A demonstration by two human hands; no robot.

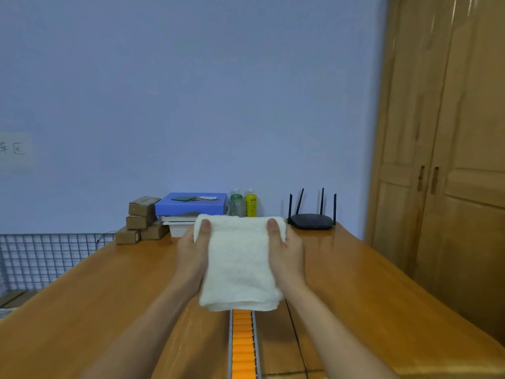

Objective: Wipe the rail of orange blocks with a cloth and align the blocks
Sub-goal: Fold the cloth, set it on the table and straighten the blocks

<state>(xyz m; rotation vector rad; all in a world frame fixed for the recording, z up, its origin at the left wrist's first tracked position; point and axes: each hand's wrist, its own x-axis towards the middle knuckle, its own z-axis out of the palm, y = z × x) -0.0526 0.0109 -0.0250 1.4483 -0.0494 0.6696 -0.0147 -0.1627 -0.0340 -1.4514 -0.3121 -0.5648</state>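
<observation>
While gripped at its top corners by left hand and right hand, folded white terry cloth at frame centre, above metal rail of orange blocks at bottom centre; wiping seemingly unstarted, blocks apparently even.

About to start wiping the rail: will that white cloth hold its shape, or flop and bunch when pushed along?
The white cloth looks like soft, thick terry; its lower edge sags, so probably floppy. Folded, gripped by left hand and right hand, it should stay flat. Likely light, grippy.
</observation>
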